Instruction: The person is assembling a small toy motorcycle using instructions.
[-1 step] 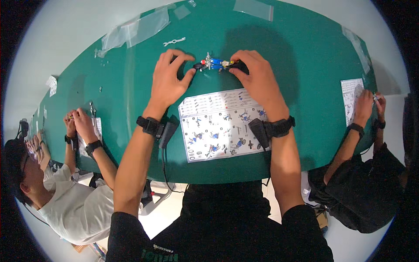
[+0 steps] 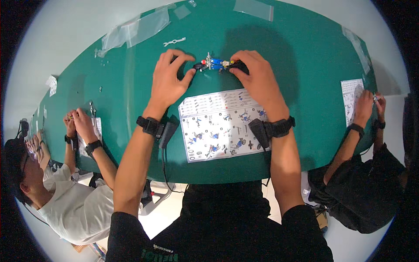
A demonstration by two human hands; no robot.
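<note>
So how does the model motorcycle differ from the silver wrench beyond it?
The model motorcycle mixes blue, black, red and silver; the wrench is plain silver. The motorcycle is a chunky, many-part assembly; the wrench is slim. The motorcycle sits between the left hand and right hand; the wrench lies apart. Both look small.

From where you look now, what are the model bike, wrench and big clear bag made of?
Model bike: mixed; silvery parts shine like metal, blue ones could be plastic or painted metal.
Wrench: likely metal, pale grey, though grey plastic is possible.
Bag: thin plastic film, see-through with glossy creases.
</note>
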